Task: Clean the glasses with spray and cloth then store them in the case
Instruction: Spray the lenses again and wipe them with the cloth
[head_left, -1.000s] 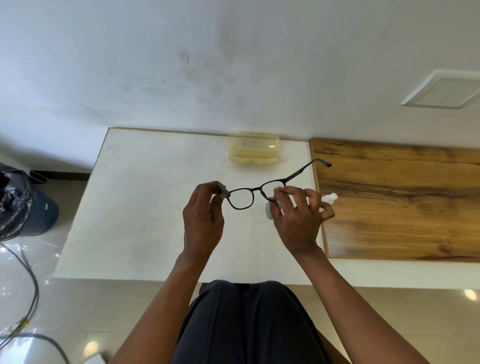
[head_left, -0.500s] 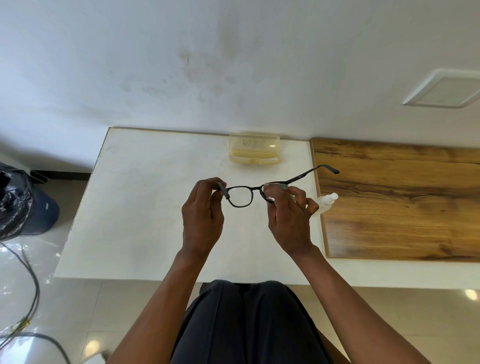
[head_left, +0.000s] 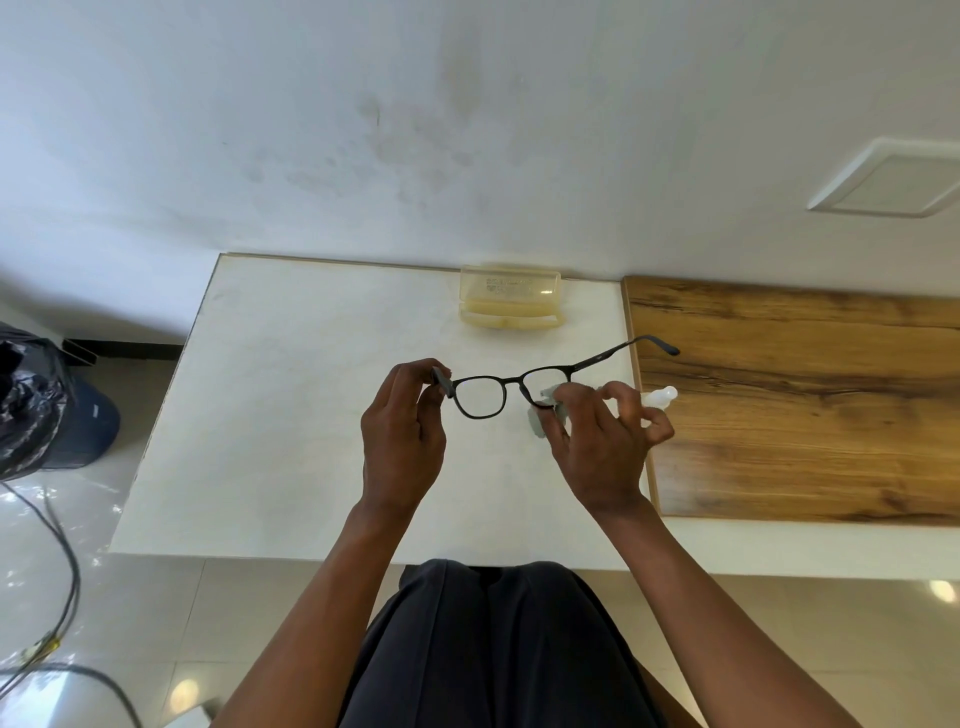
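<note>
The glasses (head_left: 511, 388) are held up in the air above the white table (head_left: 291, 415), between the two hands and roughly level. They have a thin black frame with rounded lenses; the lens on the left side is clear and the white tabletop shows through it, while the lens on the right side is mostly covered. One temple arm is open and sticks out to the right, its curved tip reaching over the wooden board (head_left: 800, 405). The left hand (head_left: 402, 441) pinches the left end of the frame, thumb and fingertips closed on the hinge corner. The right hand (head_left: 602, 447) grips a small pale grey cloth (head_left: 545, 410), thumb and fingers pressing it onto both faces of the right lens. Just behind the right hand's knuckles lies a small clear spray bottle (head_left: 660, 396) near the board's edge, partly hidden by the fingers. At the back of the table, against the wall, sits a translucent yellowish case (head_left: 510, 304), well apart from the glasses.
</note>
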